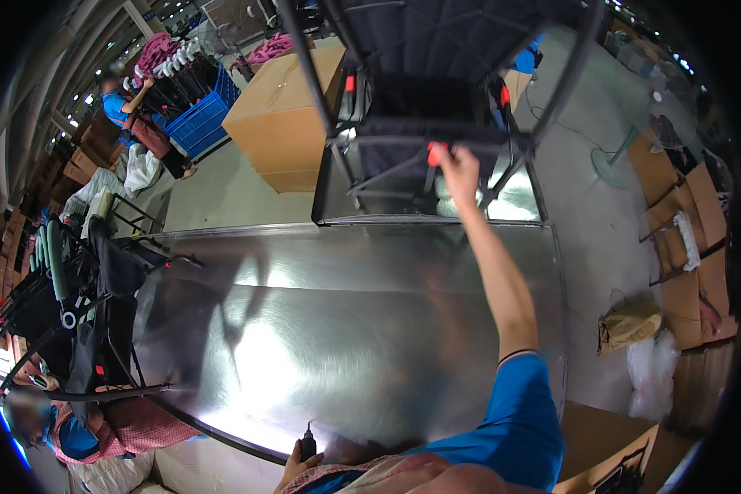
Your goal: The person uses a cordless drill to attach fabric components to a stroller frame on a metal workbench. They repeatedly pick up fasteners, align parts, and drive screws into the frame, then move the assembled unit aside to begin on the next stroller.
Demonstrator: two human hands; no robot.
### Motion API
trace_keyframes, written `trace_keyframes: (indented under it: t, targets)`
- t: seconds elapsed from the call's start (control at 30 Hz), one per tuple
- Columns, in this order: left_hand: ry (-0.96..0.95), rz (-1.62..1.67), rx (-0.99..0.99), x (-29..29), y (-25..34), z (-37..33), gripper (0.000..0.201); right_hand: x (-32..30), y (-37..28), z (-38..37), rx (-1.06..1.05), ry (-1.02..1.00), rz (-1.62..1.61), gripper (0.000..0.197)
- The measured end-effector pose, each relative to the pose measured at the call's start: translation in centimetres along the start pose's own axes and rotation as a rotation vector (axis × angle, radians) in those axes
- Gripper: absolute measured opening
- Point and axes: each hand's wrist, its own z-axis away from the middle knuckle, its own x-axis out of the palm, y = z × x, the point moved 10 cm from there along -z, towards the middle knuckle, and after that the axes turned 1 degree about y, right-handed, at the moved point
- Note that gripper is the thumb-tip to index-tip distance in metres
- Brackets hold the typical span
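A black stroller point(436, 132) with a tube frame and dark fabric stands at the far side of the metal table point(370, 329). My right hand point(459, 173) reaches out to its lower front, fingers closed on a small red part point(436, 154) of it. What kind of part this is, I cannot make out. Near the table's front edge, my left hand point(292, 471) is wrapped round a small black hand tool point(308, 445) with a thin tip pointing up and away from me. My body hides much of that hand.
More strollers point(82, 305) lie folded at the table's left end, where a person in a checked apron point(140, 424) works. Behind the table are a large cardboard box point(284, 115) and a blue crate point(202, 119) beside another person point(136, 123). Cartons point(675, 206) line the right side.
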Motion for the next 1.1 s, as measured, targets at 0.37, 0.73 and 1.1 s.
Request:
trace_keyframes:
  t: [0.37, 0.73, 1.1]
  targets:
    - [-0.292, -0.035, 0.167, 0.2, 2.2, -0.3, 0.093, -11.3, -18.4, 38.1, -0.108, -0.036, 0.036, 0.035]
    - [-0.8, -0.339, 0.283, 4.0, 0.9, 10.6, 0.081, -14.5, -31.4, 53.6, -0.101, -0.031, 0.334, 0.047]
    - [-1.071, -0.482, 0.322, 10.8, 0.8, 23.0, 0.084, -46.4, -33.0, 69.3, 0.304, 0.285, 1.127, 0.03]
